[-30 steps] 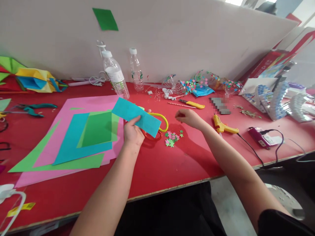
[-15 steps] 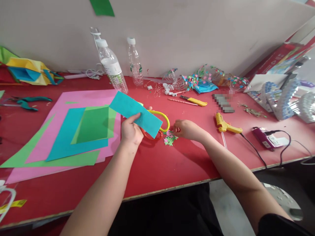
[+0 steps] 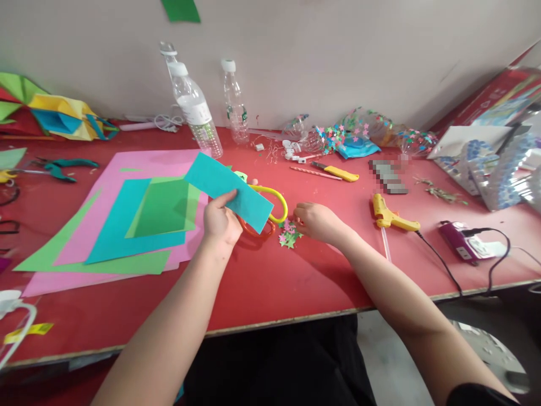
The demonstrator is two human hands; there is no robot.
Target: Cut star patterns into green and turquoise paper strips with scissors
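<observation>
My left hand (image 3: pixel 220 221) is closed on a teal paper strip (image 3: pixel 224 187), holding it tilted above the red table (image 3: pixel 270 282). Under the strip lie scissors with yellow and red handles (image 3: pixel 270 217). My right hand (image 3: pixel 318 221) rests on the table with its fingers curled, right beside a small heap of pink and green paper stars (image 3: pixel 288 234). Whether those fingers pinch a star is hidden.
Stacked pink, green and teal sheets (image 3: pixel 127 225) lie at the left. Two plastic bottles (image 3: pixel 195 113) stand by the back wall. A yellow glue gun (image 3: pixel 391 217), a yellow box cutter (image 3: pixel 338 171), a purple corded device (image 3: pixel 459 241) and bags of star confetti (image 3: pixel 359 132) lie at the right.
My right hand came down from above the table and moved left to the star heap. My left hand kept the teal strip almost still.
</observation>
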